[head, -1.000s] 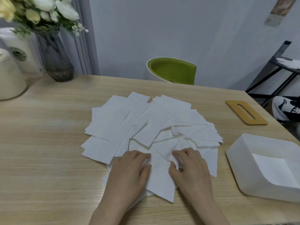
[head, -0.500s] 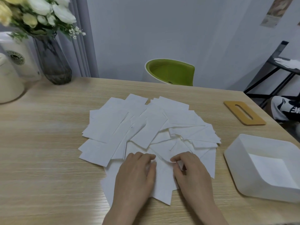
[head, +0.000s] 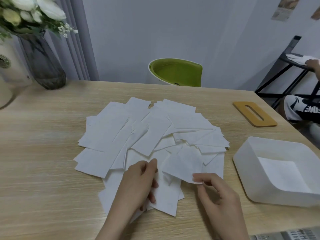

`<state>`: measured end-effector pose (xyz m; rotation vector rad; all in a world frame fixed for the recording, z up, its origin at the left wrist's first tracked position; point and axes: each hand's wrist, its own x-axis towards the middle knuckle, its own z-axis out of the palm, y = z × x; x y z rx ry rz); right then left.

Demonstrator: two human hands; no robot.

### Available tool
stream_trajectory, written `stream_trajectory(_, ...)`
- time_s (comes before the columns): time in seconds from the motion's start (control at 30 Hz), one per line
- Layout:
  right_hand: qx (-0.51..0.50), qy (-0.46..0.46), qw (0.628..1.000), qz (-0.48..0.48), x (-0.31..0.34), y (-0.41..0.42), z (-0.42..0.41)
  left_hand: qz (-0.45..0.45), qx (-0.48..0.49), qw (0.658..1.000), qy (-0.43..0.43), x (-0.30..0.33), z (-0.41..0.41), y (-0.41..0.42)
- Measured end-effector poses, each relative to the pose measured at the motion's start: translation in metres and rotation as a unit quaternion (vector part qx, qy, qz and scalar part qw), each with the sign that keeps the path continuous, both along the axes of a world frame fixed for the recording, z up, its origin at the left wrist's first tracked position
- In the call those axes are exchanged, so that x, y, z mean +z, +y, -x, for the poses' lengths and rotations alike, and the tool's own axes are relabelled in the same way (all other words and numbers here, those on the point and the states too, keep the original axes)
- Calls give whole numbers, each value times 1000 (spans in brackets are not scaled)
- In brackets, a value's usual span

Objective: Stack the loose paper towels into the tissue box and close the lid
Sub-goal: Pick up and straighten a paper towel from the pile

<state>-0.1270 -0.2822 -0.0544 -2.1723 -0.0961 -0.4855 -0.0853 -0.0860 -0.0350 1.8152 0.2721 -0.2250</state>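
Several loose white paper towels [head: 149, 134] lie fanned out in the middle of the wooden table [head: 39, 170]. My right hand [head: 218, 198] pinches the near corner of one towel [head: 183, 163] and lifts it off the pile. My left hand [head: 138, 184] rests on the towels at the near side of the pile, its fingers curled onto a sheet. The white tissue box [head: 256, 179] stands open to the right, with a towel lying flat on its bottom. Its wooden lid [head: 254, 116] with a slot lies flat at the far right.
A grey glass vase [head: 45, 66] of white flowers and a cream appliance [head: 10, 70] stand at the far left corner. A green chair [head: 174, 71] is behind the table. Another person's hand and leg [head: 301, 108] show at the right edge by a black rack.
My right hand has moved right and lifted the corner of one towel off the pile. My left hand stays pressed on the near towels. The view has tilted down slightly.
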Motion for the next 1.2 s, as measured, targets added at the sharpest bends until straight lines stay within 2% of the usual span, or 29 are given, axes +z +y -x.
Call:
stream_trajectory(0.13, 19, -28, 999, -27, 0, -4, 3, 4, -12, 1000, 3, 4, -3, -4)
stream_trajectory(0.47, 102, -129, 986, -6, -2, 1, 7, -2, -65, 998, 26, 5, -19, -10)
stream_trajectory(0.73, 146, -106, 984, -7, -3, 0, 13, 36, -105, 993, 39, 2, -21, -18)
stream_trajectory(0.87, 146, -95, 985, -7, -7, 1, 14, 57, -77, 995, 32, 2, -17, -16)
stream_trajectory(0.97, 125, -76, 989, -2, -7, 2, 16, 33, -50, 998, -5, 1, -15, -11)
stream_trajectory(1.1, 90, -34, 995, -34, -2, 9, 15, 106, 0, 994, -2, 2, -7, 0)
stream_trajectory(1.2, 68, 1, 996, -59, 2, 17, 11, 121, 32, 992, -5, 0, -2, 8)
